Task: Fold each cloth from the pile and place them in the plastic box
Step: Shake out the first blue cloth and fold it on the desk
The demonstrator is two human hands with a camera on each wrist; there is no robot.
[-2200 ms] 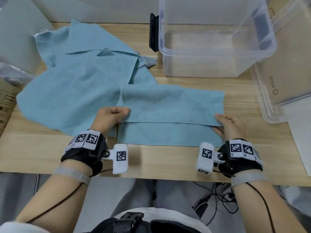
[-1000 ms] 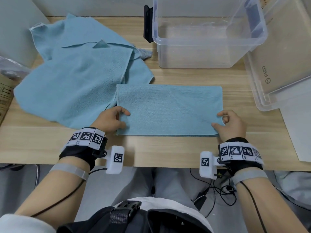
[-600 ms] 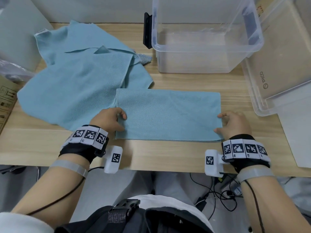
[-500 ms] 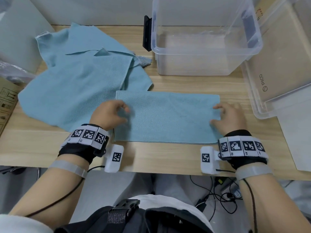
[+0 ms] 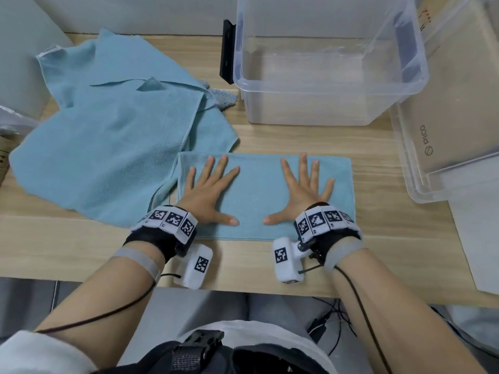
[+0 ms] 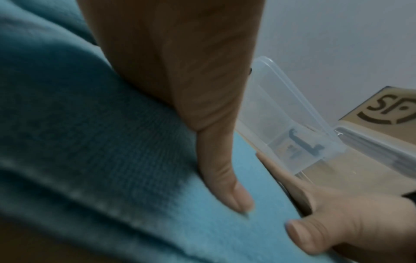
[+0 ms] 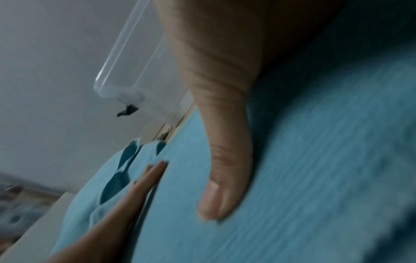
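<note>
A light blue cloth [image 5: 256, 195], folded into a long rectangle, lies flat on the wooden table in front of me. My left hand [image 5: 209, 188] presses flat on its left half with fingers spread. My right hand [image 5: 303, 188] presses flat on its right half, fingers spread too. The thumbs point toward each other near the front edge. In the left wrist view my thumb [image 6: 223, 178] lies on the cloth [image 6: 112, 160]. In the right wrist view the thumb [image 7: 225, 178] lies on the cloth [image 7: 315, 160]. A pile of blue cloths [image 5: 108, 136] lies to the left. The clear plastic box [image 5: 324, 109] stands behind, empty.
A clear lid [image 5: 442, 163] leans at the right over a cardboard box marked PICO [image 5: 426, 139]. A black clip [image 5: 226, 49] sits on the plastic box's left side. The table's front edge [image 5: 243, 282] runs just behind my wrists. A grey wall stands at the back left.
Both hands have let go of the cloth's side edges and moved inward. They now lie flat with spread fingers on the folded cloth.
</note>
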